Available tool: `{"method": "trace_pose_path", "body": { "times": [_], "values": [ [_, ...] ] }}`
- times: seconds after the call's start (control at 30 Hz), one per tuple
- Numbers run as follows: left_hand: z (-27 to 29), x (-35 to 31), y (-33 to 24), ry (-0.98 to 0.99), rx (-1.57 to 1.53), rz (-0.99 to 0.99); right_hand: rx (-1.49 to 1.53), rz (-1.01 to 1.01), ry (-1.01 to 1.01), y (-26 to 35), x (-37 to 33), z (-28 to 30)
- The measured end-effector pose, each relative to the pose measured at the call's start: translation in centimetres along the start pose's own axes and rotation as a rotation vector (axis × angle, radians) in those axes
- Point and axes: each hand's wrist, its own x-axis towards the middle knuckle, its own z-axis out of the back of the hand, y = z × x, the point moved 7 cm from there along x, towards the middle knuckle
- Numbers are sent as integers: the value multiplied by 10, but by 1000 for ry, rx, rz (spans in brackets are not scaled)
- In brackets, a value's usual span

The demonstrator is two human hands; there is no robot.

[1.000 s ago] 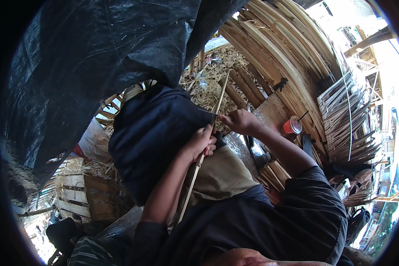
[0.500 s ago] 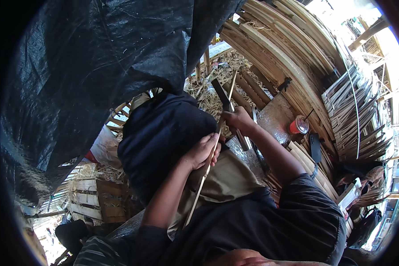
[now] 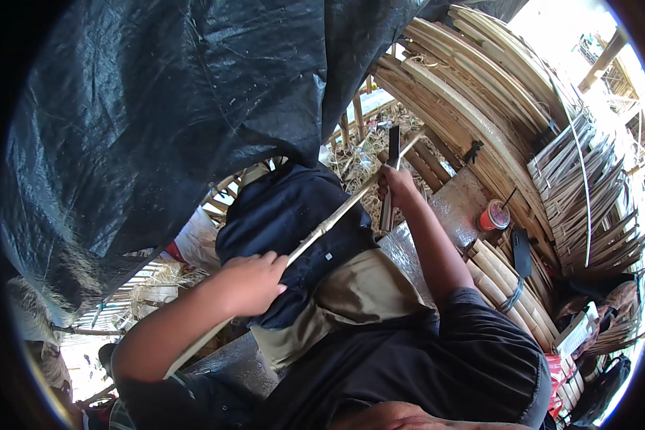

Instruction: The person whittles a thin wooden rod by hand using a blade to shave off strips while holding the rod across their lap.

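Note:
A long, narrow bamboo strip [image 3: 326, 226] runs slantwise across my lap, from the upper right down to the lower left. My left hand [image 3: 254, 283] is closed around it near the left side of my lap, and its lower end comes out beneath that forearm. In my right hand [image 3: 397, 185] is a knife [image 3: 394, 143] with a flat, dark blade, its long body reaching above and below the fist. The strip's upper part crosses the knife just above this hand. Whether the right fingers also touch the strip is hidden. Dark cloth [image 3: 294, 208] covers my legs.
A black plastic sheet [image 3: 172, 107] hangs close at the upper left. Long wooden slats [image 3: 473, 93] are stacked at the upper right, with a red cup with a straw [image 3: 494, 215] and a dark phone [image 3: 521, 252] beside them. Shavings [image 3: 358, 161] litter the ground beyond my lap.
My left hand has moved down and to the left, away from the right hand. The strip lies more slantwise, and the knife has turned more upright. The view has shifted slightly.

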Motion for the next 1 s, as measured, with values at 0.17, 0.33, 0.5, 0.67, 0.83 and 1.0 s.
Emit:
{"method": "trace_pose_path", "body": {
  "times": [0.17, 0.33, 0.5, 0.67, 0.83, 1.0],
  "values": [
    [67, -79, -59, -208, 100, -58, 125, -100, 19, -12, 4, -5],
    [73, -104, -123, -208, -61, -258, 149, -132, 58, -16, 2, -14],
    [9, -60, -131, -59, -628, -601, 162, -162, 150, -16, -14, -36],
    [-108, 61, -80, 780, -1216, -457, 246, -150, 209, 0, -32, -37],
    [-77, 122, -20, 449, -1792, -146, 187, -154, 255, 4, -59, -29],
    [-47, 165, -37, 340, -2146, -153, 139, -184, 139, -13, -76, -7]
  ]
}}
